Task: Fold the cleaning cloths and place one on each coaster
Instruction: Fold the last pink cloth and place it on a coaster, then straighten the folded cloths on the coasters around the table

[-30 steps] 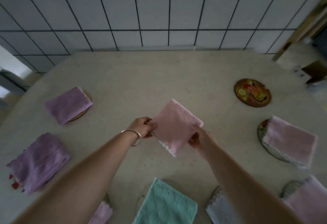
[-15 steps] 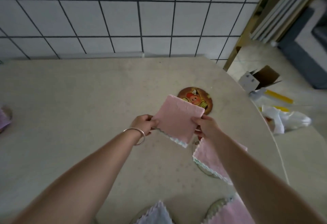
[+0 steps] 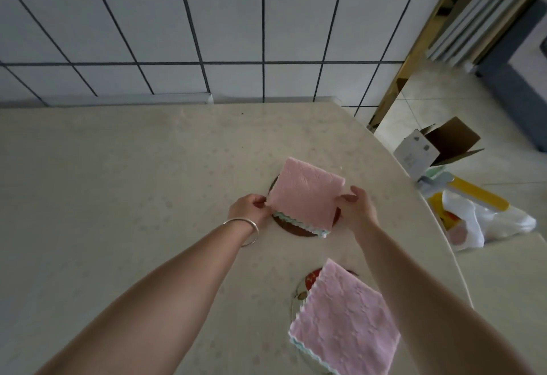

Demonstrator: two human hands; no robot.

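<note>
Both forearms reach forward from the near edge of the table (image 3: 118, 173), converging toward its right side.

Left hand (image 3: 247, 207): fingers curled, thumb and fingertips pinching the left corner of the folded pink cloth (image 3: 305, 194). Silver bangle (image 3: 245, 231) on that wrist. Wrist roughly straight, hand knuckles-up.

Right hand (image 3: 359, 207): thumb on top, fingers curled under, pinching the cloth's right corner. Forearm comes in steeper, from the lower right.

Folded pink cloth: square, rotated like a diamond, held taut-ish between both hands, right over the dark round coaster (image 3: 291, 228). Coaster shows only as a brown arc under the cloth's near edge, plus slivers at the left and right. Scalloped white/mint edging hangs along the near edge. Can't tell whether the cloth is touching the coaster or just above it.

Second pink cloth (image 3: 346, 324): folded, lies on a patterned coaster (image 3: 307, 281) nearer the near-right edge of the table, partly under the right forearm. It overhangs the coaster; the coaster's red-printed rim peeks out at its far-left corner.

Table backs onto a white tiled wall (image 3: 207, 25) with dark grout. Off the table's right edge, on the floor: open cardboard box (image 3: 438, 146), white plastic bag (image 3: 485, 223), something yellow beside it.
</note>
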